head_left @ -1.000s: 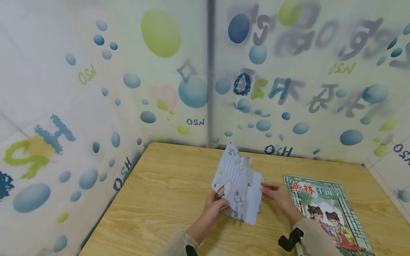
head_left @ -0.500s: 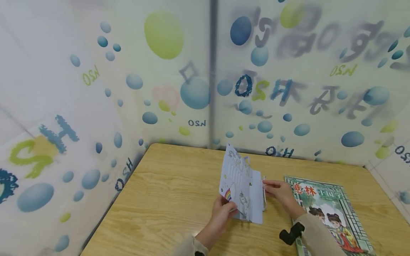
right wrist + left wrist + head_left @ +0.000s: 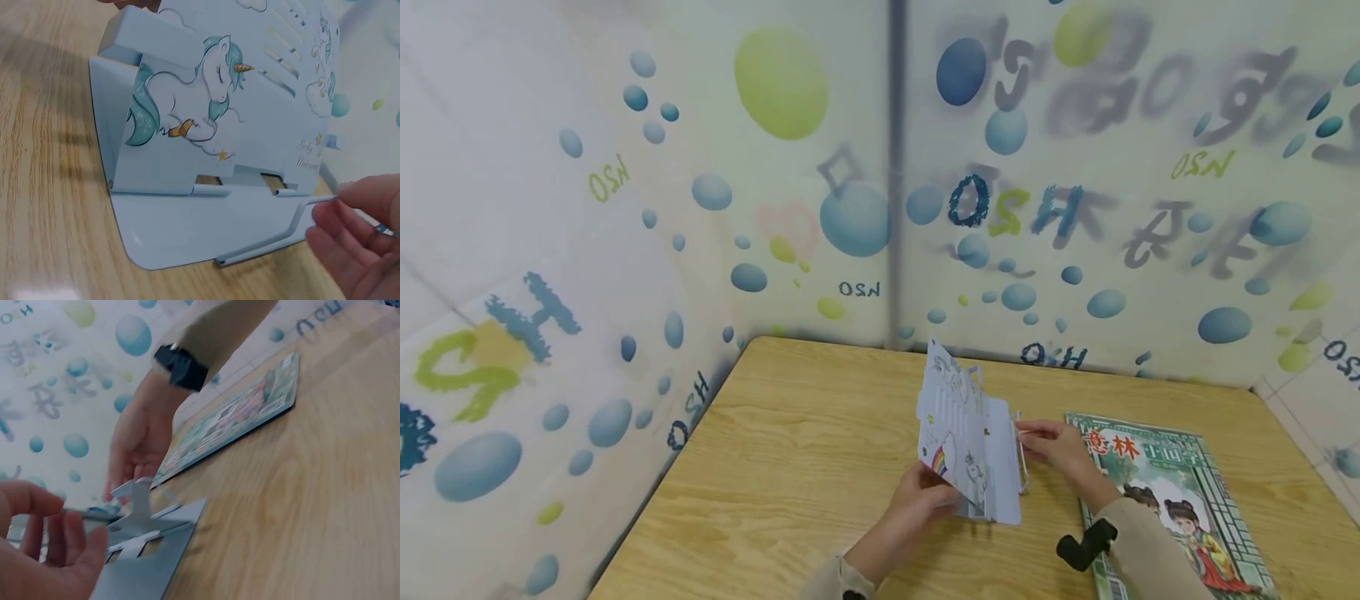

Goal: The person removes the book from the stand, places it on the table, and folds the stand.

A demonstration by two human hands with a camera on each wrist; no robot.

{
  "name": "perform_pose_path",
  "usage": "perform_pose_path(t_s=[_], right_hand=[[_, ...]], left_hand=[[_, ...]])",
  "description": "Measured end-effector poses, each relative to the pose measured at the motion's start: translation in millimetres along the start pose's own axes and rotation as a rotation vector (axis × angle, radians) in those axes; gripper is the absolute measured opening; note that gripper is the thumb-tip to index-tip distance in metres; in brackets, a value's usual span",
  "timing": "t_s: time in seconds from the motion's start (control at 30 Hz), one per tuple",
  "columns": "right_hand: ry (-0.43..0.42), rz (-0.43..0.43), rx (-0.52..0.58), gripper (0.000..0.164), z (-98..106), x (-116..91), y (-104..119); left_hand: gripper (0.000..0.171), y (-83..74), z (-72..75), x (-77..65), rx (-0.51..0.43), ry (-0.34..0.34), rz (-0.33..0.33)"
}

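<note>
A pale blue book stand point(image 3: 951, 425) printed with unicorns and a rainbow is propped at a slant on the wooden table. Its upright panel point(image 3: 181, 106) leans up from a flat base plate point(image 3: 169, 228), hinged along the fold. At the lower left edge of the panel, my left hand point(image 3: 921, 504) grips it between thumb and fingers. My right hand point(image 3: 1060, 454) pinches a bent wire bracket point(image 3: 265, 237) at the base's outer edge, thumb against fingertips. The bracket stands out from the plate. In the left wrist view, hooked metal tabs point(image 3: 139, 503) show beside the left fingers.
A magazine point(image 3: 1172, 500) with two cartoon figures lies to the right, partly under the right forearm. The table point(image 3: 775, 450) meets a patterned wall point(image 3: 790, 275) at its back and left edges. Dark straps with small devices point(image 3: 1086, 544) sit on the wrists.
The stand has shifted slightly right and its panel has turned more edge-on. The wire bracket has swung outward from the base in my right hand. My left hand has moved right with the panel.
</note>
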State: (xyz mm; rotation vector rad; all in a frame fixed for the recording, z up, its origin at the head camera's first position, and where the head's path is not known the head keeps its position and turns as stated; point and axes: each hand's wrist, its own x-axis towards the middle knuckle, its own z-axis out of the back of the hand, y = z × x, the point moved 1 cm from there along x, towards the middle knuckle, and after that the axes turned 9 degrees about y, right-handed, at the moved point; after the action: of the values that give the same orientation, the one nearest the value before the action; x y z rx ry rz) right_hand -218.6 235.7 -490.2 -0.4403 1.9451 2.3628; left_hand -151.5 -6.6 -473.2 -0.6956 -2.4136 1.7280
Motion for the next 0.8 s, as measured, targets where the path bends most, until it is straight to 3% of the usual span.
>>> perform_pose_path(t_s=[0.17,0.3,0.43,0.6,0.8], right_hand=[[0.061,-0.014,-0.113,0.036,2.6,-10.5,9.8],[0.111,0.018,-0.219,0.036,1.4,-22.7,20.1],[0.165,0.137,-0.263,0.037,-5.9,-33.4,29.3],[0.233,0.308,-0.282,0.032,-30.8,-44.3,41.0],[0.223,0.375,-0.267,0.023,-73.9,-58.3,52.6]], left_hand=[[0.036,-14.4,20.8,0.9,0.147,0.117,0.048],[0.032,-32.7,38.5,1.3,0.198,0.117,0.039],[0.032,-55.6,51.9,7.4,0.214,0.085,0.036],[0.035,-79.6,56.4,21.0,0.239,0.076,0.051],[0.037,-91.8,49.5,34.4,0.245,0.052,0.102]])
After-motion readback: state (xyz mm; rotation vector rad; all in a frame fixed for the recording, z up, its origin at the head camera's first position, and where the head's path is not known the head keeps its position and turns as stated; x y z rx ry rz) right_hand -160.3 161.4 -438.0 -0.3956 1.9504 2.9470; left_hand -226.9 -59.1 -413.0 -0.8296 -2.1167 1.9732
